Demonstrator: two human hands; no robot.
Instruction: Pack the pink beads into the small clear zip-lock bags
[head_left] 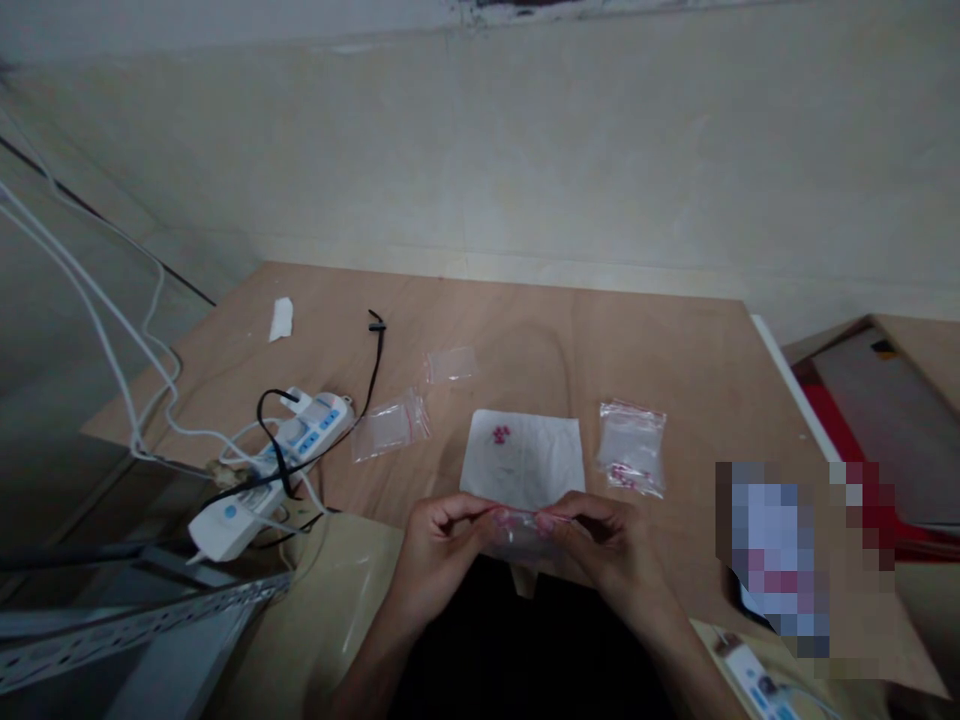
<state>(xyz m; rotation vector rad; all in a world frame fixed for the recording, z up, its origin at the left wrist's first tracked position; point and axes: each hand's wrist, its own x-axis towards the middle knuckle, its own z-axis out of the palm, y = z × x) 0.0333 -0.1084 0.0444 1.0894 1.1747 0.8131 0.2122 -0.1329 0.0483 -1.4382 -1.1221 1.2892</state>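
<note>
Between my two hands is a small clear zip bag [523, 540] with a red line along its top edge. My left hand [448, 548] pinches one end of that edge, thumb and finger pressed together. At the other end my right hand [606, 545] pinches it the same way. Just beyond lies a white paper sheet [525, 460], bearing a small cluster of dark pink pieces [501, 435]. To its right rests a stack of clear zip bags [631, 448] with some pink pieces inside near the bottom. What the held bag contains is hard to make out.
Flat clear bags [391, 424] lie left of the paper, with another clear bag [451, 364] behind. A white power strip [311, 428] with tangled cables is at the left. A white scrap [281, 319] lies far left. At the right, a blurred patch covers part of the table; a second power strip [757, 680] sits below.
</note>
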